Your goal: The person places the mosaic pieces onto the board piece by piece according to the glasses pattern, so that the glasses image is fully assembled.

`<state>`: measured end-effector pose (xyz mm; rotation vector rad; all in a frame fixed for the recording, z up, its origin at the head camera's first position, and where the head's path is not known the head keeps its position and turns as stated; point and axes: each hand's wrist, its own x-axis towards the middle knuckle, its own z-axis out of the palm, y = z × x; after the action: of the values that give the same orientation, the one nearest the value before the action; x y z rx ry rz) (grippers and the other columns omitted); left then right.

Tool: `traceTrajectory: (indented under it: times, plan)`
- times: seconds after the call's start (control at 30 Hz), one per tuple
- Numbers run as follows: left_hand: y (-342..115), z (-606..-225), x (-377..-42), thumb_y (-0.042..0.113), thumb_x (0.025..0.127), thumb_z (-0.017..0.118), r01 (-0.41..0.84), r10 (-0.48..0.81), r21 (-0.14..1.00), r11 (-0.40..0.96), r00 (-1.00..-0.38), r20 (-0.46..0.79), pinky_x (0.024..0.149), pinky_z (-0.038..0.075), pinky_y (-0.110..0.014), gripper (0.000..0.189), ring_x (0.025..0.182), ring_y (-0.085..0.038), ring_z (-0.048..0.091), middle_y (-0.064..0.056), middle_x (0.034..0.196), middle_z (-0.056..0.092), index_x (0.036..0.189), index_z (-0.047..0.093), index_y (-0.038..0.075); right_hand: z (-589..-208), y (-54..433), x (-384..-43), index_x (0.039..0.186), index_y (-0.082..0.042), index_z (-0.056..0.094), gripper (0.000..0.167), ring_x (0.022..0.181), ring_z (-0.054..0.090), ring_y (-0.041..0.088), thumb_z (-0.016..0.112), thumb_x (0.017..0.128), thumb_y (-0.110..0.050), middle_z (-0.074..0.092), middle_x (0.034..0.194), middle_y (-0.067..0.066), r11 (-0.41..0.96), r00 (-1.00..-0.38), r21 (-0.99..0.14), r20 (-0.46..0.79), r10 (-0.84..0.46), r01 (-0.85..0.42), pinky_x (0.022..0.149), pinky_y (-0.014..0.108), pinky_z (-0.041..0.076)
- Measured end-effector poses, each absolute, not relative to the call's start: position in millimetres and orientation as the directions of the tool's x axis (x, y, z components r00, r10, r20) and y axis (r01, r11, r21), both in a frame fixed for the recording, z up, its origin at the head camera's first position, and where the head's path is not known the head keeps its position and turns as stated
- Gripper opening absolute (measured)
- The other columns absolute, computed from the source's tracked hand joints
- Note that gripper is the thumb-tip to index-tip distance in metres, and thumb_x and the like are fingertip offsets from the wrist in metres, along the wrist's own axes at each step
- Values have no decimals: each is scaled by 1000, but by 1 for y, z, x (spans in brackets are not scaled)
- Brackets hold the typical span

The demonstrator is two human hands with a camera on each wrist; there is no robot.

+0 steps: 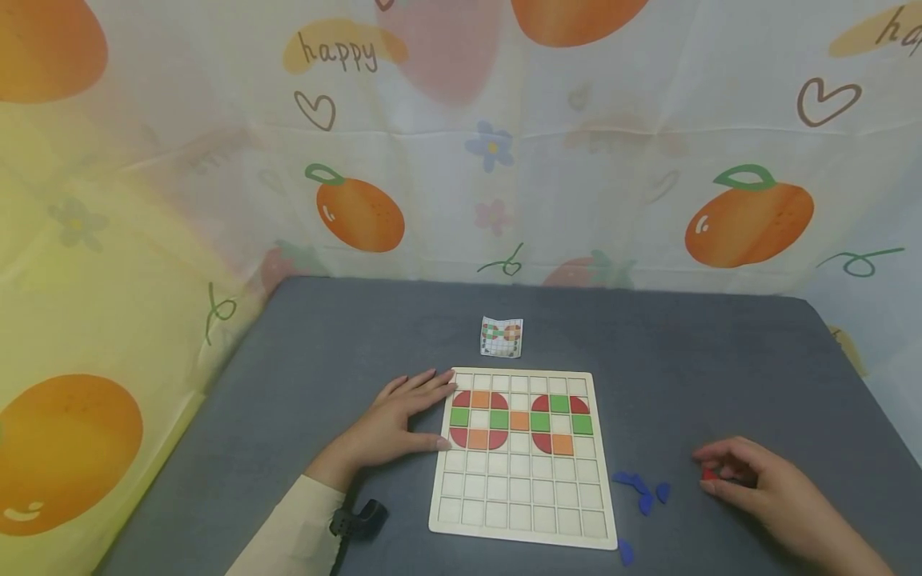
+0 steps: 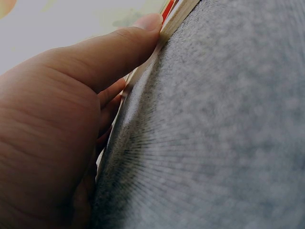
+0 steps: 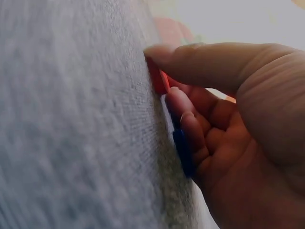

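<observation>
A cream grid board (image 1: pixel 507 520) lies on the table, its upper cells holding red rounded-corner tiles (image 1: pixel 542 443), green square tiles (image 1: pixel 582 424) and orange square tiles (image 1: pixel 519 421). My left hand (image 1: pixel 392 424) rests at the board's left side, thumb and fingertips against the edge, also seen on the board's rim (image 2: pixel 178 19) in the left wrist view. To the right of the board, my right hand (image 1: pixel 774 484) pinches a small red tile (image 3: pixel 156 78) between thumb and fingers, low over the table. Blue curved-edge tiles (image 1: pixel 645 502) lie between board and right hand.
Behind the board is a small printed card (image 1: pixel 501 338) with a coloured grid pattern. Another blue tile (image 1: pixel 625 552) lies by the board's lower right corner. The dark grey tabletop (image 1: pixel 346 336) meets a fruit-print curtain (image 1: pixel 432 160) at the back and left.
</observation>
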<state>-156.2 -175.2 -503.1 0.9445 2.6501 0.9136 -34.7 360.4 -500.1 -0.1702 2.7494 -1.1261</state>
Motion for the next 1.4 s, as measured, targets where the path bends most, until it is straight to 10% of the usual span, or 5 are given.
traceTrajectory:
  times: [0.8,1.4]
  plan:
    - [-175,-503,-157,54,93,85,501,624,617,607,-781,21,126,6,-66,90,163,-29,21,6,174,35,168,47,22,-498,325,-36,106,-16,80,11,81,69,7,85,97,-12,77,99,-8,655,-991,-751,129,31,-78,67,20,51]
    - [-175,-503,-156,55,93,85,499,620,611,614,-784,16,127,6,-64,90,164,-27,20,6,175,34,168,47,22,-486,286,-53,113,-2,78,12,91,77,14,76,104,-10,80,103,5,445,-999,-895,-12,-30,-3,79,24,61]
